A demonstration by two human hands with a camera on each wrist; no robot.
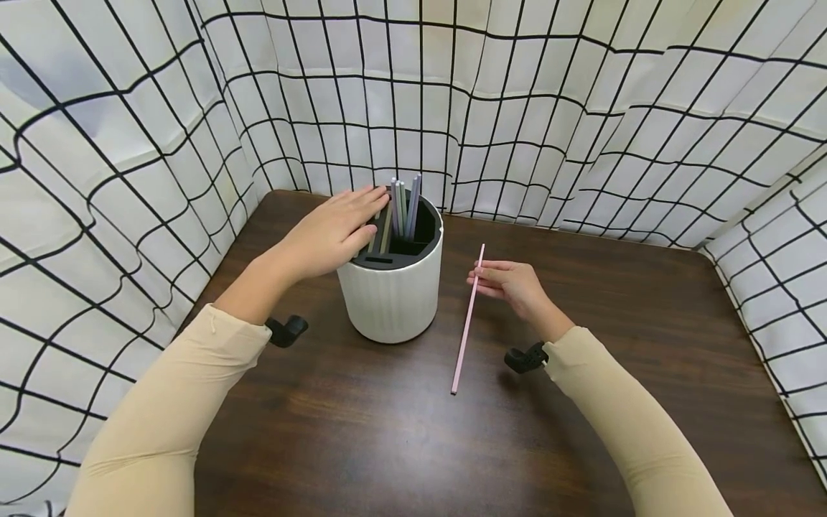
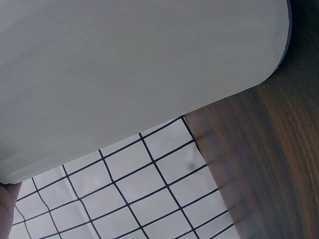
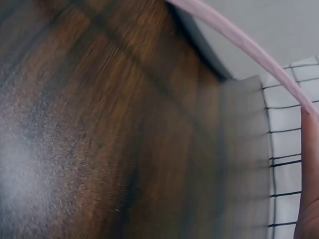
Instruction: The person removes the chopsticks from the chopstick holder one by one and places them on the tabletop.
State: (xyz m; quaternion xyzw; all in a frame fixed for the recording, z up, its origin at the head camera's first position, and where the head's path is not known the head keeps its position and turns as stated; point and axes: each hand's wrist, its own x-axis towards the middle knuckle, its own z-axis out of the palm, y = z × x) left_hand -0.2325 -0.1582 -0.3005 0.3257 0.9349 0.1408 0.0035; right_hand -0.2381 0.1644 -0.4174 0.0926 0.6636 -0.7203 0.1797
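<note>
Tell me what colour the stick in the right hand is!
The stick is pink, clearest in the head view.

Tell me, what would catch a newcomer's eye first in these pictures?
Probably the big white container on the dark table, with thin sticks standing in its black top and the left hand laid over that top's left side. Next, just right of it, the right hand pinches a slim pink stick near its far end. Behind everything hangs white, black-gridded cloth.
</note>
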